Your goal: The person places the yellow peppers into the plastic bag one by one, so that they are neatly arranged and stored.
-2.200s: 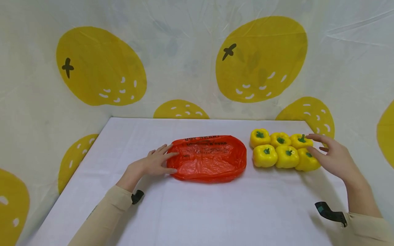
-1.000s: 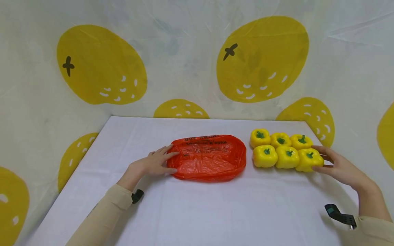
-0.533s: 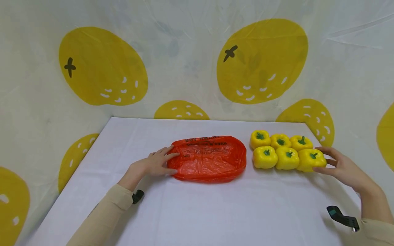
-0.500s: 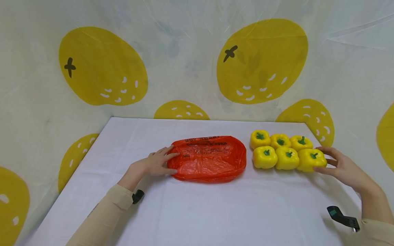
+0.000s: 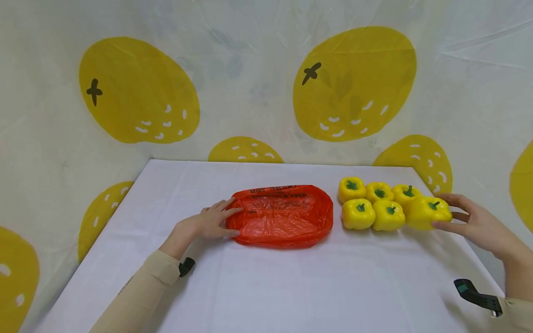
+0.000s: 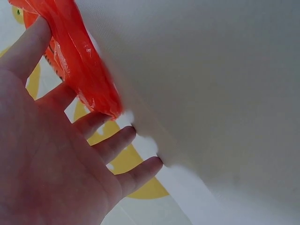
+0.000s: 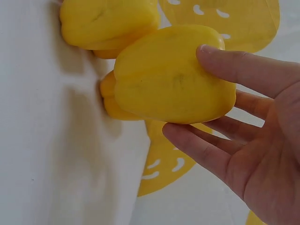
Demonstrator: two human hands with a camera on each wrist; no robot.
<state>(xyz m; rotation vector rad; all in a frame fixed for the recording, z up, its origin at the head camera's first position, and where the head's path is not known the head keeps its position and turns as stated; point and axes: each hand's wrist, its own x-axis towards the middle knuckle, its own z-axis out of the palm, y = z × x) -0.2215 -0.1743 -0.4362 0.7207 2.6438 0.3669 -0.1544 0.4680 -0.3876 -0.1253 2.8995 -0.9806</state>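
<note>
My right hand point(image 5: 479, 222) pinches a yellow bell pepper point(image 5: 422, 213) between thumb and fingers, at the right end of the front row. In the right wrist view the held pepper point(image 7: 164, 77) hangs off the cloth, its shadow apart from it. Several other yellow bell peppers point(image 5: 358, 214) with green stems stand close together to its left. A red plastic bag point(image 5: 279, 217) with black print lies mid-table, its mouth spread. My left hand point(image 5: 210, 220) rests at the bag's left edge with fingers spread; in the left wrist view the thumb and some fingers touch the red plastic point(image 6: 79, 61).
A white cloth covers the table point(image 5: 266, 286). Behind and beside it hangs a pale curtain point(image 5: 245, 83) printed with big yellow fruit. A black wrist camera point(image 5: 476, 295) sits at the right cuff, another black wrist camera point(image 5: 187, 267) at the left.
My right hand has come down onto the front right pepper, gripped it, then drawn it to the right and slightly up. The left hand and the red bag have stayed put.
</note>
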